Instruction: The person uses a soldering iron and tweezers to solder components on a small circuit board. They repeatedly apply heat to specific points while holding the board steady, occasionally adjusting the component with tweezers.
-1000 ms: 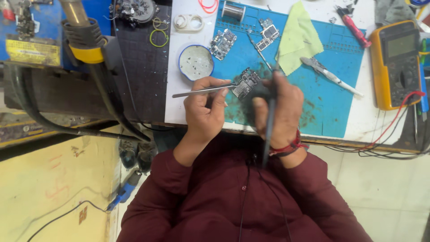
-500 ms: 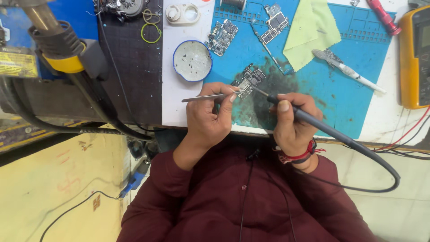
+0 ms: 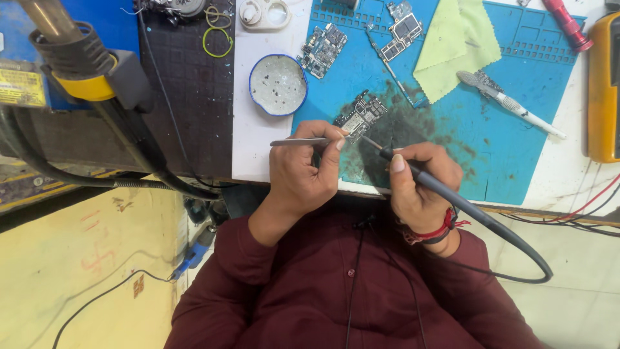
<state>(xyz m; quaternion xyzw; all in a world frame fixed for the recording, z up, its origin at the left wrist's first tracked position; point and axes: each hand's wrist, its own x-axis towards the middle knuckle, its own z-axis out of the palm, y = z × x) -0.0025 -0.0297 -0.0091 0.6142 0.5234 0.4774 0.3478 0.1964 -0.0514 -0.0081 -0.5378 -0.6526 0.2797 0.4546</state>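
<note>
Left hand (image 3: 303, 171) curled tight, thumb and fingers pinching metal tweezers (image 3: 298, 142) held level, tips pointing right to the edge of a small circuit board (image 3: 360, 116). Board flat on a blue mat (image 3: 516, 129), on a dark stained patch, just above both hands. Right hand (image 3: 420, 184) closed pen-style around a soldering iron (image 3: 413, 174), thin tip angled up-left, meeting the board beside the tweezer tips. Cable looping off right. Round dish (image 3: 278, 84) up left of the board.
</note>
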